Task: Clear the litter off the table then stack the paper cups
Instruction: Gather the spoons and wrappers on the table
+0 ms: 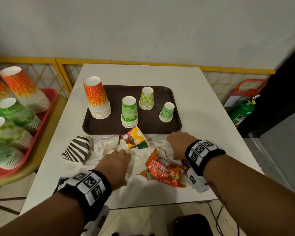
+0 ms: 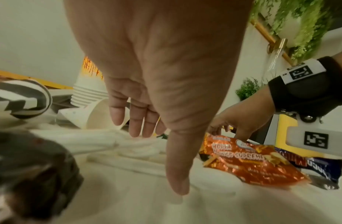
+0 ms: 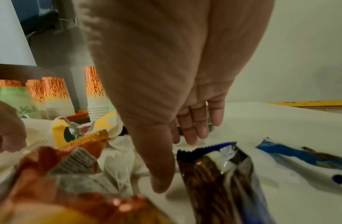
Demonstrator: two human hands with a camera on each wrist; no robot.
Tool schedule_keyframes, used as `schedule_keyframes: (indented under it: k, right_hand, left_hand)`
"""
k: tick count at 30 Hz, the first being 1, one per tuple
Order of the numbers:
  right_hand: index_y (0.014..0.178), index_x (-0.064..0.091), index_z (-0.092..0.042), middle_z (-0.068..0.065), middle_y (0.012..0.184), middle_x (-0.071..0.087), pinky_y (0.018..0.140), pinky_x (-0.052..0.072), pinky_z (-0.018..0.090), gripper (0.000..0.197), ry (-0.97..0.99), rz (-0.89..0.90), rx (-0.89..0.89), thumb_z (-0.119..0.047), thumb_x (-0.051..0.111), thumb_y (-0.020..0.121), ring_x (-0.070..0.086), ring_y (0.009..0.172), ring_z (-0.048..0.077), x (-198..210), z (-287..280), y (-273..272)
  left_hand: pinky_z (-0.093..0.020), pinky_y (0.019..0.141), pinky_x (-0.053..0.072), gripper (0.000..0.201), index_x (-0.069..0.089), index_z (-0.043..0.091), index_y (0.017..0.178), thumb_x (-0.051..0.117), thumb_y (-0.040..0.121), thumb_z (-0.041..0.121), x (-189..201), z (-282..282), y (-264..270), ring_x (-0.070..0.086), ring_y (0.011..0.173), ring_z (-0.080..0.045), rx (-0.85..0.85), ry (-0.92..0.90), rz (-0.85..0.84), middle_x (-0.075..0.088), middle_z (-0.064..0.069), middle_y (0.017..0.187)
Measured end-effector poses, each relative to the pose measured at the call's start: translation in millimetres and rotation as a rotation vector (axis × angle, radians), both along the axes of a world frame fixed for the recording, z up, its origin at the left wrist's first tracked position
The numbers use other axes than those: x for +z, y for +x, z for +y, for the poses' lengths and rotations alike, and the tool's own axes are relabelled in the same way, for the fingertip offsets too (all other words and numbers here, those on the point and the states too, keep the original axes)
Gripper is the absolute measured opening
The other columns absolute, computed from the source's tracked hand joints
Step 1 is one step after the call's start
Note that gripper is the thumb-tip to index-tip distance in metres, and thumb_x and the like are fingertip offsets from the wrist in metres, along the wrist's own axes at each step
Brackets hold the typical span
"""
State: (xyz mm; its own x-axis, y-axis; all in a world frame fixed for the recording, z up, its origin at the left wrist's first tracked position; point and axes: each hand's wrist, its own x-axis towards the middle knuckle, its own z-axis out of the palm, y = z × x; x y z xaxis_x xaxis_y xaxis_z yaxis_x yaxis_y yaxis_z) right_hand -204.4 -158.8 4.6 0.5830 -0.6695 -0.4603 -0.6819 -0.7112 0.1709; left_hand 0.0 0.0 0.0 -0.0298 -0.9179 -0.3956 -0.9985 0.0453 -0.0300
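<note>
Both hands hang over the litter heaped along the near side of the counter (image 1: 203,103), so the clearing step is in hand and the cup stacking has not begun. The left hand (image 1: 113,165) hovers palm down with its fingers (image 2: 135,121) straight and loose, holding nothing, above white tissue and plastic cutlery just beside a zebra cup (image 1: 77,149) lying on its side. The right hand (image 1: 179,143) reaches past the orange wrapper (image 1: 163,171); its fingers (image 3: 200,125) also hang straight and empty, tips near the counter close to the tray's front edge. A brown wrapper (image 3: 216,174) and a blue one (image 3: 304,160) lie just beside its thumb. A yellow crumpled cup (image 1: 136,138) and a pale one (image 1: 106,143) rest between the hands, against the tray (image 1: 95,126), where four upside-down cup stacks stand well apart: orange (image 1: 96,97), leafy green (image 1: 129,111), checked (image 1: 146,98) and small green (image 1: 167,112). Next, I judge, each hand should close on a handful of litter, wrappers and tissue together, and carry it off; the foil is slippery and the tissue loose, so a broad gathering grip suits better than a pinch. Care is needed not to knock the stacks behind.
</note>
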Motion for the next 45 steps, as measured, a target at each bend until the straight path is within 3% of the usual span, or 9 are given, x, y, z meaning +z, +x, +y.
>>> schedule_keyframes:
  k: [5, 11, 15, 23, 28, 34, 40, 45]
  right_hand:
    - [0.131, 0.049, -0.011, 0.011, 0.13, 0.053, 0.097, 0.045, 0.039, 0.04, -0.067, -0.034, -0.008, -0.014, 0.055, 0.092, 0.053, 0.119, 0.029, -13, -6, 3]
    - [0.124, 0.053, -0.011, 0.009, 0.125, 0.054, 0.092, 0.046, 0.037, 0.036, -0.045, -0.103, -0.052, -0.016, 0.059, 0.088, 0.053, 0.117, 0.028, -18, -12, 2]
    - [0.12, 0.052, -0.009, 0.01, 0.124, 0.053, 0.092, 0.046, 0.038, 0.031, -0.027, -0.132, -0.079, -0.011, 0.053, 0.09, 0.052, 0.116, 0.029, -20, -14, 1]
    - [0.122, 0.048, -0.007, 0.013, 0.126, 0.052, 0.092, 0.041, 0.036, 0.031, 0.002, -0.138, -0.002, -0.002, 0.044, 0.093, 0.051, 0.114, 0.03, -23, -15, -3]
    - [0.124, 0.048, -0.005, 0.015, 0.125, 0.047, 0.087, 0.043, 0.037, 0.032, 0.006, -0.11, -0.019, 0.0, 0.044, 0.093, 0.05, 0.113, 0.03, -23, -14, -3]
    - [0.129, 0.044, -0.006, 0.015, 0.13, 0.051, 0.095, 0.043, 0.04, 0.034, -0.052, -0.057, 0.012, -0.003, 0.037, 0.096, 0.054, 0.116, 0.032, -15, -13, -1]
    - [0.123, 0.045, -0.01, 0.013, 0.122, 0.052, 0.078, 0.036, 0.034, 0.028, -0.093, -0.131, 0.056, -0.003, 0.035, 0.097, 0.055, 0.106, 0.031, 12, -17, -5]
    - [0.121, 0.048, -0.011, 0.011, 0.116, 0.049, 0.074, 0.039, 0.035, 0.025, -0.147, -0.141, 0.071, -0.007, 0.036, 0.099, 0.056, 0.1, 0.03, 32, -22, -15]
  left_hand:
    - [-0.033, 0.1, 0.046, 0.071, 0.036, 0.018, 0.142, 0.07, 0.085, 0.041, -11, -4, -3, 0.051, 0.119, -0.022, 0.035, -0.049, -0.009, 0.048, -0.005, 0.138]
    - [-0.033, 0.098, 0.044, 0.055, 0.047, 0.019, 0.135, 0.064, 0.088, 0.042, -15, -8, 1, 0.049, 0.117, -0.022, 0.046, -0.084, 0.006, 0.048, -0.004, 0.133]
    - [-0.034, 0.094, 0.043, 0.042, 0.054, 0.018, 0.127, 0.055, 0.091, 0.039, -15, -8, 1, 0.048, 0.114, -0.023, 0.025, -0.086, 0.016, 0.049, -0.004, 0.129]
    - [-0.033, 0.103, 0.042, 0.055, 0.045, 0.019, 0.139, 0.06, 0.09, 0.038, -19, -6, 8, 0.048, 0.123, -0.023, 0.062, -0.135, 0.134, 0.05, -0.003, 0.135]
    - [-0.036, 0.099, 0.046, 0.048, 0.053, 0.017, 0.134, 0.052, 0.092, 0.042, -22, 2, 14, 0.054, 0.115, -0.025, 0.033, -0.146, 0.075, 0.06, -0.005, 0.128]
    - [-0.035, 0.103, 0.043, 0.041, 0.05, 0.016, 0.135, 0.044, 0.098, 0.033, -26, -4, 15, 0.048, 0.12, -0.025, 0.005, -0.088, 0.055, 0.053, -0.006, 0.133]
    - [-0.036, 0.099, 0.042, 0.035, 0.049, 0.014, 0.132, 0.039, 0.1, 0.025, -20, -11, 8, 0.051, 0.118, -0.026, -0.068, -0.053, -0.07, 0.055, -0.008, 0.132]
    - [-0.037, 0.101, 0.042, 0.036, 0.046, 0.013, 0.136, 0.036, 0.102, 0.022, -22, -16, 6, 0.05, 0.122, -0.026, -0.093, -0.039, -0.102, 0.053, -0.008, 0.137]
